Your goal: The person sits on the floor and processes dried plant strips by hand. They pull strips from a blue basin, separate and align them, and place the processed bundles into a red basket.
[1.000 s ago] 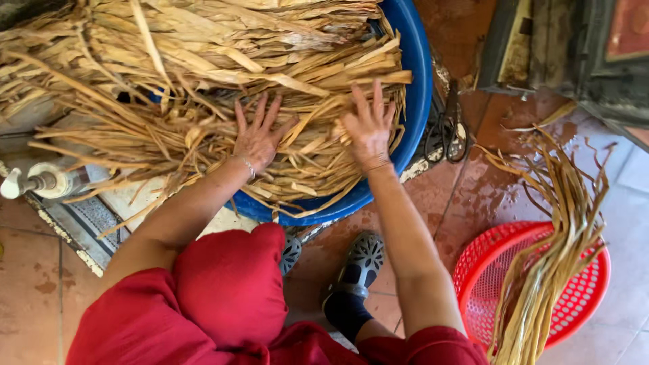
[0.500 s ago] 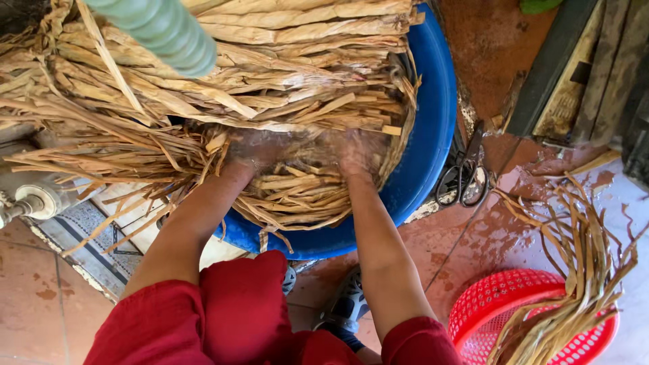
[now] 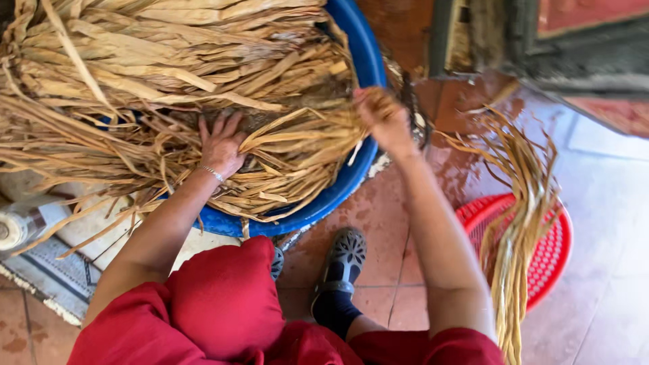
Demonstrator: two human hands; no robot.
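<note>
The tub [image 3: 368,57] is mostly buried: only its blue rim shows at the right and along the near edge, and the heap of dry leaves [image 3: 169,74] runs off the top and left of the frame. The right hand [image 3: 382,118] is blurred and partly covered by the strands it has hold of, so its fingers are hard to make out one by one, but they are closed around a bunch of leaves at the tub's right rim. The left hand [image 3: 220,145] lies palm down on the heap, fingers spread and pressed into the leaves, fingertips partly tucked under strands; a thin bracelet [image 3: 213,174] circles the wrist. Both forearms reach forward from red-clad knees [image 3: 223,301] at the bottom edge.

A dark shoe [image 3: 341,260] stands on the wet tiled floor [image 3: 385,209] just below the tub. To the right, a red basket [image 3: 551,250] sits on the floor with a long bundle of paler strips [image 3: 517,230] draped across it, hiding much of its inside. At the left edge a pale bottle-like thing [image 3: 17,226] is cut off and unclear.
</note>
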